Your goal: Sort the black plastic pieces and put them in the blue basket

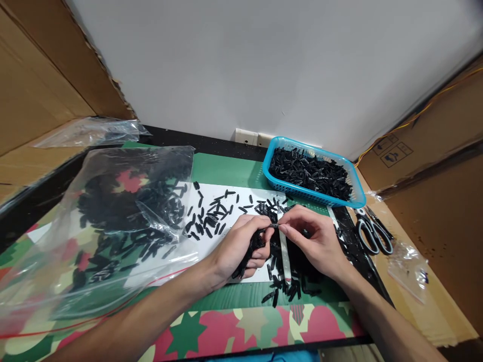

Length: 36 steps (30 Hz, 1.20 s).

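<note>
No readable words, brand names or numbers are to be found anywhere in the view. The only signs are printed on the cardboard box (pixel 396 148) at the right, behind the blue basket (pixel 356 198): two small dark-outlined rectangles are set side by side on its slanted brown face, of the kind used for handling symbols. Their contents are too small and blurred to be made out. The scissors (pixel 373 234), the clear plastic bags and the small black parts carry no marking that can be read. The patterned cloth on the desk (pixel 234 327) is printed with stars only.
</note>
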Each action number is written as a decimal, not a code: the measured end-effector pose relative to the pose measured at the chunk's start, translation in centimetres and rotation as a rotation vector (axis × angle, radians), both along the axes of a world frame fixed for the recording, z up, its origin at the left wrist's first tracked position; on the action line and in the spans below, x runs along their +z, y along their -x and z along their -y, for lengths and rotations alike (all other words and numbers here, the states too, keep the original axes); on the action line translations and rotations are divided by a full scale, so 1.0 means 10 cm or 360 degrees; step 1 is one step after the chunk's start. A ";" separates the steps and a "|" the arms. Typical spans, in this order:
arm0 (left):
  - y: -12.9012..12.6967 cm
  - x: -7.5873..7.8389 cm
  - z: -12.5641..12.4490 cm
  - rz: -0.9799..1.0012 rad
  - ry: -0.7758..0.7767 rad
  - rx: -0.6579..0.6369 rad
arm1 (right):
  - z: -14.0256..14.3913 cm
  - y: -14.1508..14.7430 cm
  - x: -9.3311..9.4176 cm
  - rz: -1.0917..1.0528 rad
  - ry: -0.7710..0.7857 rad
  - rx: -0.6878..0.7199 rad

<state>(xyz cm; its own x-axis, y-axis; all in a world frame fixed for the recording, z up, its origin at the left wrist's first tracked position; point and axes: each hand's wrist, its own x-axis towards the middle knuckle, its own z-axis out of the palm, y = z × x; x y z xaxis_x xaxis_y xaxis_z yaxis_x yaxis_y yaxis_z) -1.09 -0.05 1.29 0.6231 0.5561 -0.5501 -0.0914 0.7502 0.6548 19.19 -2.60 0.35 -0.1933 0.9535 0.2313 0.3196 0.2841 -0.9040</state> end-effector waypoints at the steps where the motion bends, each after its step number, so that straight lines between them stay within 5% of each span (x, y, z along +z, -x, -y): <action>1: 0.00 0.00 0.00 0.0004 -0.0008 -0.0005 | -0.01 0.00 -0.01 -0.0034 0.0051 -0.0003; 36: -0.02 0.05 0.02 -0.0013 -0.0134 -0.0026 | -0.02 0.02 0.02 -0.0080 0.0277 0.0062</action>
